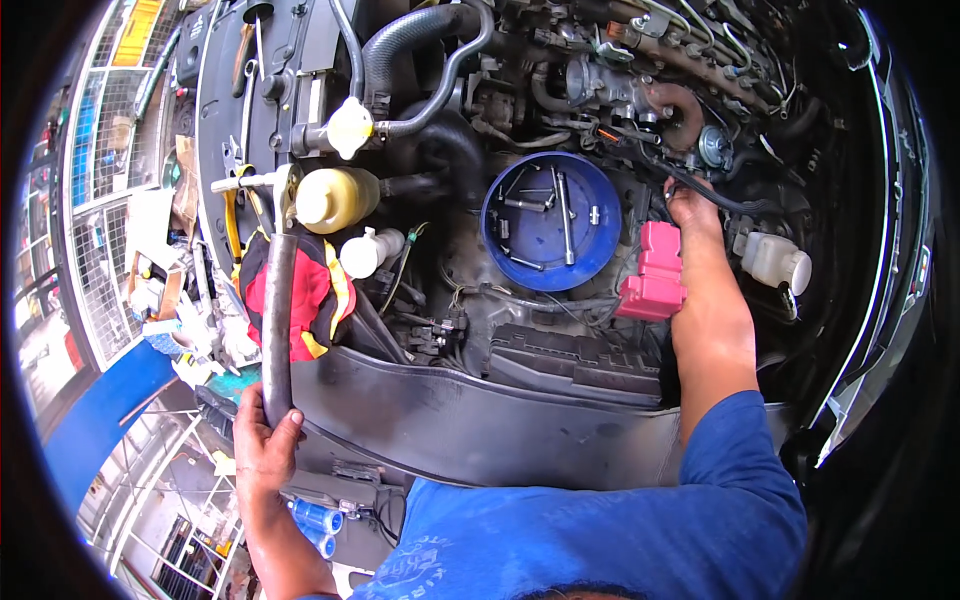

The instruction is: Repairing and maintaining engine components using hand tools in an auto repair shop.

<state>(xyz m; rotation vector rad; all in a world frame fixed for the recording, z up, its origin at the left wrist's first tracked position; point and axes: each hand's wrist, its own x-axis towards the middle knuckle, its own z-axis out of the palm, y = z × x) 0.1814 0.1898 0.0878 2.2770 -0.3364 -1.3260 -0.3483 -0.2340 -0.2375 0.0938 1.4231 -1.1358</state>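
Note:
In my left hand [265, 445] is the lower end of a long grey metal pipe [278, 330], my fingers wrapped round it. The pipe's upper end meets a ratchet head [287, 195] beside the yellowed fluid reservoir [328, 200], with a light metal bar [243, 183] crossing there. Deep in the engine bay, my right hand [692, 203] reaches past the pink-red plastic cover [652, 272] to a black hose [715, 190]. Its fingers look curled, but they are partly hidden, and what they hold cannot be made out.
A round blue tray [497, 262] with sockets, extensions and a ratchet sits in the engine bay. Red-and-black gloves [312, 290] lie under the pipe. A white reservoir [778, 262] stands at right. The dark fender [450, 410] runs along my front.

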